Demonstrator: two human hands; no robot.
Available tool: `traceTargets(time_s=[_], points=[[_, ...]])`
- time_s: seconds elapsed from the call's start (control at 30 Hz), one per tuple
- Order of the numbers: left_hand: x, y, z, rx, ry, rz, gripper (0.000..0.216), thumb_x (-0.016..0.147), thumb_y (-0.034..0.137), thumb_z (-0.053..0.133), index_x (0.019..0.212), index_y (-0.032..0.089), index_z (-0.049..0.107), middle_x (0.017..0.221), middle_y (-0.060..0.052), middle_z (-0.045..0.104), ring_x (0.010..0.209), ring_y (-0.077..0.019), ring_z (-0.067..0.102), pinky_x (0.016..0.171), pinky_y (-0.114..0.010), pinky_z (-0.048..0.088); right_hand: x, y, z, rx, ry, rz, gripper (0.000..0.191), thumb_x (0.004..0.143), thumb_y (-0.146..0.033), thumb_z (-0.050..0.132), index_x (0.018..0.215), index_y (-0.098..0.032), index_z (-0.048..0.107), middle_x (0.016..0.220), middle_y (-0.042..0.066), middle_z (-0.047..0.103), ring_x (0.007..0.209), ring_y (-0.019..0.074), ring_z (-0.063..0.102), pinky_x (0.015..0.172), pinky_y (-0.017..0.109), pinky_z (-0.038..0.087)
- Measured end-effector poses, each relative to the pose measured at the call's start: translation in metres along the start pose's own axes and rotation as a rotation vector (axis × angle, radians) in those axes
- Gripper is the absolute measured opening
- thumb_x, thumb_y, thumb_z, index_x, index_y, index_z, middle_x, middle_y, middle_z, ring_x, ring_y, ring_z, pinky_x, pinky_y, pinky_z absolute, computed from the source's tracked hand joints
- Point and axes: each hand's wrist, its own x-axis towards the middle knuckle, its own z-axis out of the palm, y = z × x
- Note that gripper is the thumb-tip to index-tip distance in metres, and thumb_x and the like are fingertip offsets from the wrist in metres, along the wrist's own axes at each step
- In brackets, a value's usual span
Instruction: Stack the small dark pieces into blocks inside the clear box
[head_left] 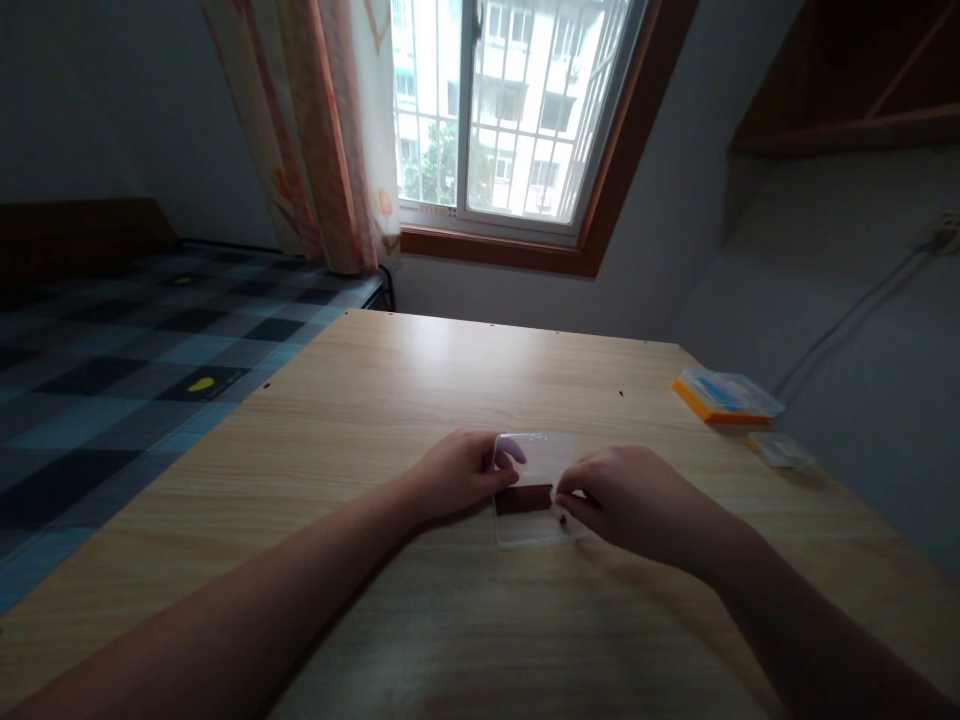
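A clear plastic box [544, 460] stands on the wooden table in front of me, its lid part raised at the back. Inside it, toward the left, lies a dark red, ridged block [525, 499], perhaps a row of thin pieces. My left hand [463, 472] grips the box's left side, with fingers showing through the clear plastic. Over the right side of the box, my right hand [630, 495] is closed in a pinch close to the block's right end. What it pinches, if anything, is too small to make out. A tiny dark bit [563, 519] sits just below those fingertips.
On the table's right edge lie an orange case with a clear lid [724, 396] and a small clear case [781, 450]. A bed with a checked cover [135, 350] is at the left. Behind the table are a curtain [330, 130] and a window [517, 110].
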Motion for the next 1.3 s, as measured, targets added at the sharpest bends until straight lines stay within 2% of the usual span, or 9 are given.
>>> traceTargets(time_s=[0.13,0.27,0.43,0.73,1.03,1.3], points=[[0.000,0.001,0.000,0.007,0.005,0.004,0.019,0.079,0.020,0.062,0.094,0.019,0.074,0.072,0.001,0.069,0.063,-0.0133,0.058,0.060,-0.022,0.042,-0.003,-0.004,-0.002,-0.012,-0.009,0.035,0.024,0.085,-0.022,0.055,0.073,-0.024,0.075,0.069,0.001,0.070,0.062,0.0125,0.058,0.059,0.026,0.029],[0.000,0.000,0.001,0.016,0.008,0.017,0.020,0.080,0.019,0.062,0.095,0.018,0.074,0.071,0.001,0.069,0.063,-0.0134,0.058,0.059,-0.022,0.041,-0.001,-0.006,-0.001,-0.022,-0.064,0.050,0.023,0.080,-0.019,0.057,0.081,-0.029,0.078,0.076,0.000,0.072,0.067,0.0138,0.061,0.060,0.026,0.029],[0.000,-0.001,0.001,0.014,0.009,0.013,0.019,0.079,0.020,0.063,0.094,0.018,0.075,0.072,0.001,0.070,0.064,-0.0137,0.059,0.060,-0.023,0.041,0.001,-0.008,0.000,-0.050,-0.079,0.050,0.024,0.079,-0.019,0.058,0.086,-0.030,0.078,0.083,0.001,0.074,0.071,0.0149,0.062,0.061,0.026,0.030],[0.001,0.001,0.001,0.015,0.003,0.002,0.019,0.079,0.020,0.063,0.095,0.019,0.074,0.073,0.001,0.070,0.065,-0.0141,0.059,0.060,-0.023,0.042,0.002,-0.013,0.001,-0.043,-0.109,0.101,0.023,0.077,-0.017,0.059,0.082,-0.027,0.079,0.079,0.003,0.073,0.070,0.0164,0.063,0.061,0.027,0.029],[0.001,-0.002,0.001,0.010,0.007,0.000,0.018,0.079,0.021,0.063,0.093,0.019,0.074,0.073,0.001,0.069,0.063,-0.0131,0.057,0.059,-0.022,0.041,0.002,-0.012,0.003,-0.060,-0.087,0.061,0.024,0.080,-0.017,0.054,0.079,-0.024,0.078,0.079,0.004,0.073,0.066,0.0144,0.059,0.059,0.026,0.028],[0.001,-0.001,0.001,-0.005,0.023,0.004,0.018,0.078,0.020,0.063,0.092,0.018,0.074,0.071,0.001,0.068,0.062,-0.0133,0.057,0.058,-0.022,0.041,-0.001,-0.005,0.006,0.043,-0.107,0.012,0.022,0.081,-0.019,0.057,0.082,-0.026,0.078,0.080,0.001,0.074,0.069,0.0136,0.061,0.062,0.025,0.032]])
